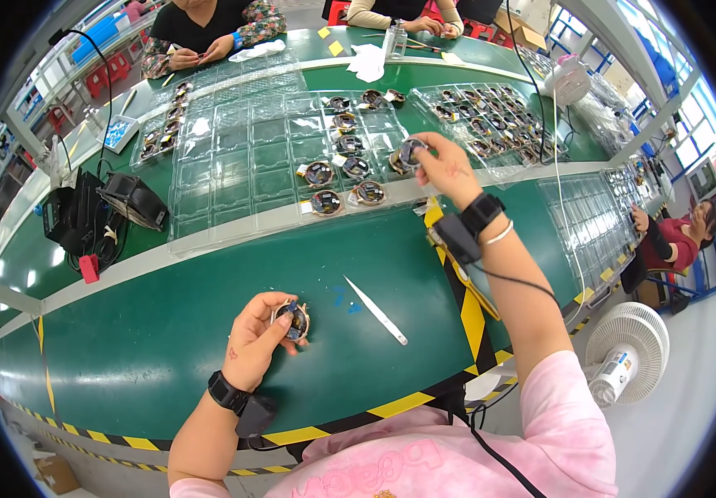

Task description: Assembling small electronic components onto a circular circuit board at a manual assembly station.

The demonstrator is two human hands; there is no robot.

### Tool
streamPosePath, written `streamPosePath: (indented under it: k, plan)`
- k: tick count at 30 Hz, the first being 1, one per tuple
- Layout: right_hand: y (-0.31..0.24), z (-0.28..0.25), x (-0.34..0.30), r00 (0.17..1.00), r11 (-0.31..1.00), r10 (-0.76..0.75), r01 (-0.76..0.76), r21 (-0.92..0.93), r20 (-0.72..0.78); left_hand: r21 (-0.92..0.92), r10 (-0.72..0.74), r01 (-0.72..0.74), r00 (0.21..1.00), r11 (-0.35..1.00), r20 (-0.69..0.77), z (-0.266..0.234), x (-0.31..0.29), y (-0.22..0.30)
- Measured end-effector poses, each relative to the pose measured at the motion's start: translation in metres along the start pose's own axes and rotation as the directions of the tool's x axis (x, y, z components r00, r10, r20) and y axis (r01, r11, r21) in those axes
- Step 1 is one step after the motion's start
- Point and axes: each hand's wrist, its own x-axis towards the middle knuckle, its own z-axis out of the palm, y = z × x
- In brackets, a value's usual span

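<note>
My left hand (252,342) is closed around a small round electronic assembly (295,321) with a gold-coloured rim and dark parts inside, held above the green bench. My right hand (448,169) reaches out to the right end of a clear plastic tray (238,153) and pinches a similar round dark electronic module (410,153). Several more such modules (356,168) sit in the tray's right-hand compartments. On the bench between my arms lies a pair of white tweezers (377,312), pointing up and left.
A second tray (491,120) of modules stands at the far right. At left are a black fan (134,201) and cables. Yellow-handled tool (467,278) lies by striped tape. Two people's hands work across the bench; another person (683,245) sits at right, beyond a white fan (628,349).
</note>
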Motion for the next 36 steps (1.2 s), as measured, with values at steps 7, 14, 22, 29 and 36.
streamPosePath:
  k: [7, 14, 22, 29, 36]
  plan:
    - [0.004, -0.006, -0.008, 0.998, 0.996, -0.061, 0.059, -0.074, -0.027, 0.006, 0.154, -0.154, 0.988, 0.988, 0.016, 0.003, 0.002, -0.002]
    - [-0.064, 0.053, -0.119, 0.922, 0.994, 0.028, -0.066, 0.085, 0.387, 0.225, 0.182, -0.19, 0.982, 0.956, 0.055, 0.004, -0.001, -0.007]
    - [-0.068, 0.1, -0.174, 0.869, 0.983, -0.175, 0.128, 0.131, 0.463, 0.275, 0.331, -0.348, 0.938, 0.896, 0.105, 0.005, -0.002, -0.011]
    - [-0.06, 0.105, -0.177, 0.872, 0.983, -0.148, 0.076, 0.169, 0.467, 0.313, 0.166, -0.204, 0.976, 0.928, 0.144, 0.003, -0.008, 0.002]
    - [-0.054, 0.077, -0.152, 0.92, 0.931, -0.243, 0.311, -0.194, 0.306, 0.211, 0.224, -0.248, 0.966, 0.946, 0.13, 0.002, -0.005, -0.006]
